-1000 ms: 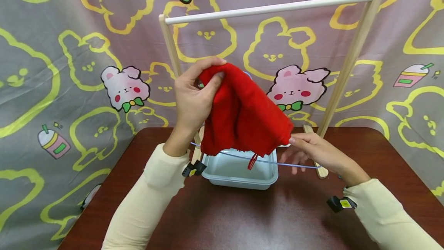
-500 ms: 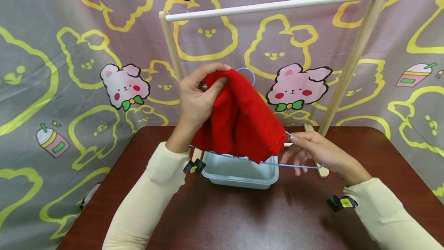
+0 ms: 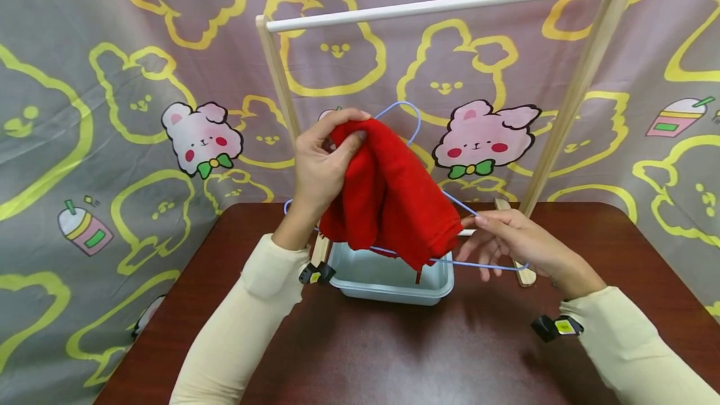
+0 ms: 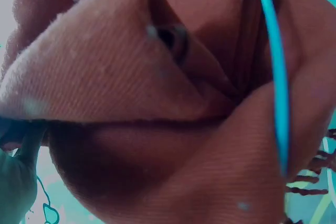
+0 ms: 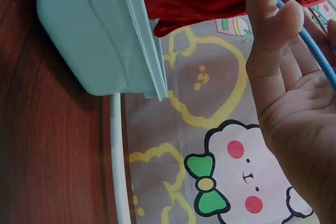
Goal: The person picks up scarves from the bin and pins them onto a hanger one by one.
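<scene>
Left hand: the left hand [image 3: 323,164] pinches the top fold of the red cloth [image 3: 394,199], thumb in front and fingers bent over behind; whether it also has hold of the hanger is hidden
Right hand: the right hand [image 3: 520,239] pinches the sloping arm of the blue hanger [image 3: 478,265] near its right end between thumb and forefinger, the other fingers loosely spread below
Red cloth: hangs in folds from the left hand, above the basin [image 3: 388,297], its lower corner in line with the basin's opening
Hanger: mostly behind the cloth, hook rising past the top fold, bottom bar running out to the right; how the cloth lies round the bar is hard to tell
Cloth edges: right edge ends just beside the right fingertips; a few red strands dangle at the bottom
Rack: white rail [image 3: 444,7] well above hook and hands, backdrop [image 3: 349,102] showing between; right post [image 3: 579,92] stands behind the right hand
Desk: brown desk [image 3: 405,349] stretches from the basin's front wall towards the person, between both sleeves
</scene>
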Tool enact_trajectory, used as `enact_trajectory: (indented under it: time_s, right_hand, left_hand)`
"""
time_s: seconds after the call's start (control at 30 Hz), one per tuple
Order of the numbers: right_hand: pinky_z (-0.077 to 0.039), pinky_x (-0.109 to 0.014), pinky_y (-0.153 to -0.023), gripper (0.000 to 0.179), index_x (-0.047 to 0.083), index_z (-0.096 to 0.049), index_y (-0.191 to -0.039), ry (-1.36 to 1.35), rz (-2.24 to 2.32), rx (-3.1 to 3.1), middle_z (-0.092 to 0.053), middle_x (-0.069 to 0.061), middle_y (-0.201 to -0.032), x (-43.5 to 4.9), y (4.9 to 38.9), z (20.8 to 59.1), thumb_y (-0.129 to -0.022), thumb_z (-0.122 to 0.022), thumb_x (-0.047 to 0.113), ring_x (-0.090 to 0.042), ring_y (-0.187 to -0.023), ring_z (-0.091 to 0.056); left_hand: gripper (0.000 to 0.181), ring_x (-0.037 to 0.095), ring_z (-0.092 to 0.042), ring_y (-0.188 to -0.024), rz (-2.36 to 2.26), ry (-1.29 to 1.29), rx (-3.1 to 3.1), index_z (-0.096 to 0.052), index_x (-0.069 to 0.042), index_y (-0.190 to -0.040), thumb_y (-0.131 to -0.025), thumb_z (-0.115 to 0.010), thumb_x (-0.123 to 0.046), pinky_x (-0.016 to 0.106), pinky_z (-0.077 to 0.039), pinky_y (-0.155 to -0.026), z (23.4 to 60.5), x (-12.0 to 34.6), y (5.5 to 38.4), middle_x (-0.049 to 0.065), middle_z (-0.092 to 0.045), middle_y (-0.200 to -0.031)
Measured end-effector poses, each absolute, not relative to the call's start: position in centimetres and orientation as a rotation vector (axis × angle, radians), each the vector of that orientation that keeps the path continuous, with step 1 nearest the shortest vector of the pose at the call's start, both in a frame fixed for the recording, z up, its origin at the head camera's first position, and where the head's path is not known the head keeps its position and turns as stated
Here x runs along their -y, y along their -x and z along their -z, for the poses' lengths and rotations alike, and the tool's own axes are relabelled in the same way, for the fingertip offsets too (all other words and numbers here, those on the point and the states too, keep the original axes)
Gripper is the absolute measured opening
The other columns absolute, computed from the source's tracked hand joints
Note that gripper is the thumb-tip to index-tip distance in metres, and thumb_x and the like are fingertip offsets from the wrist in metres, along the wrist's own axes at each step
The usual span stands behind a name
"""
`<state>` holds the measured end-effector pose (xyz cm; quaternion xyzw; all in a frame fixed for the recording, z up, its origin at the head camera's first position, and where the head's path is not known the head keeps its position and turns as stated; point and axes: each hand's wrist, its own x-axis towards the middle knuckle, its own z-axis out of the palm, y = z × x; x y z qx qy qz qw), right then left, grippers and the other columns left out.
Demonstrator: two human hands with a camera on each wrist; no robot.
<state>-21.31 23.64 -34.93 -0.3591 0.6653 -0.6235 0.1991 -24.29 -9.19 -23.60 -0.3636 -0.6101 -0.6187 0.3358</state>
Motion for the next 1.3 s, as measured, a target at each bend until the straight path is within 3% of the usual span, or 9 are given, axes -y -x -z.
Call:
enact_trajectory:
  time_s: [0.53, 0.67, 0.83, 1.0, 1.1, 1.3]
  right_hand:
    - [-0.064, -0.035, -0.06, 0.044, 0.009, -0.066, -0.132, 1.012, 1.791, -1.73, -0.08, -0.015, -0.108, -23.7, 21.59, 35.24, -0.115, -0.025, 0.007, -0.026, -0.065, -0.076]
    - [-0.063, -0.033, -0.059, 0.044, 0.005, -0.063, -0.133, 1.012, 1.828, -1.71, -0.08, -0.015, -0.108, -23.78, 21.61, 35.24, -0.115, -0.023, 0.006, -0.025, -0.065, -0.076]
    - [-0.062, -0.036, -0.057, 0.042, 0.007, -0.065, -0.133, 0.996, 1.787, -1.843, -0.081, -0.012, -0.106, -23.73, 21.72, 35.36, -0.115, -0.027, 0.009, -0.028, -0.064, -0.075]
    - [-0.063, -0.044, -0.058, 0.04, 0.014, -0.069, -0.131, 0.945, 1.724, -1.986, -0.08, -0.012, -0.103, -23.75, 21.71, 35.45, -0.116, -0.031, 0.014, -0.031, -0.063, -0.074]
    - [-0.062, -0.044, -0.057, 0.039, 0.016, -0.069, -0.129, 0.892, 1.688, -2.058, -0.08, -0.013, -0.102, -23.64, 21.65, 35.33, -0.116, -0.033, 0.017, -0.033, -0.063, -0.074]
    - [-0.062, -0.049, -0.061, 0.04, 0.001, -0.064, -0.133, 0.785, 1.645, -2.137, -0.079, -0.018, -0.103, -23.15, 21.52, 35.07, -0.115, -0.037, 0.024, -0.036, -0.064, -0.073]
  left_hand:
    - [0.018, 0.003, -0.066, -0.086, 1.632, 0.944, 1.623, -0.07, 0.012, -0.109, -0.091, -0.069, 0.012, 0.017, -0.051, -0.069, 24.41, 9.61, 24.92, -0.019, -0.075, -0.1]
    - [0.018, 0.003, -0.064, -0.083, 1.623, 0.929, 1.637, -0.071, 0.011, -0.109, -0.091, -0.069, 0.011, 0.017, -0.049, -0.065, 24.45, 9.57, 24.88, -0.019, -0.075, -0.1]
    - [0.018, 0.004, -0.061, -0.079, 1.622, 0.895, 1.658, -0.072, 0.009, -0.109, -0.091, -0.071, 0.009, 0.017, -0.046, -0.061, 24.51, 9.61, 24.71, -0.004, -0.077, -0.1]
    - [0.018, 0.007, -0.064, -0.084, 1.655, 0.88, 1.661, -0.074, 0.005, -0.109, -0.092, -0.07, 0.008, 0.018, -0.05, -0.067, 24.34, 9.6, 24.57, 0.011, -0.076, -0.104]
    - [0.018, 0.011, -0.066, -0.09, 1.678, 0.874, 1.668, -0.074, 0.004, -0.109, -0.092, -0.07, 0.008, 0.02, -0.052, -0.074, 24.12, 9.59, 24.47, 0.011, -0.075, -0.107]
    - [0.019, 0.012, -0.064, -0.099, 1.713, 0.814, 1.766, -0.069, 0.008, -0.114, -0.095, -0.065, 0.007, 0.021, -0.052, -0.082, 24.13, 9.77, 24.24, 0.01, -0.071, -0.11]
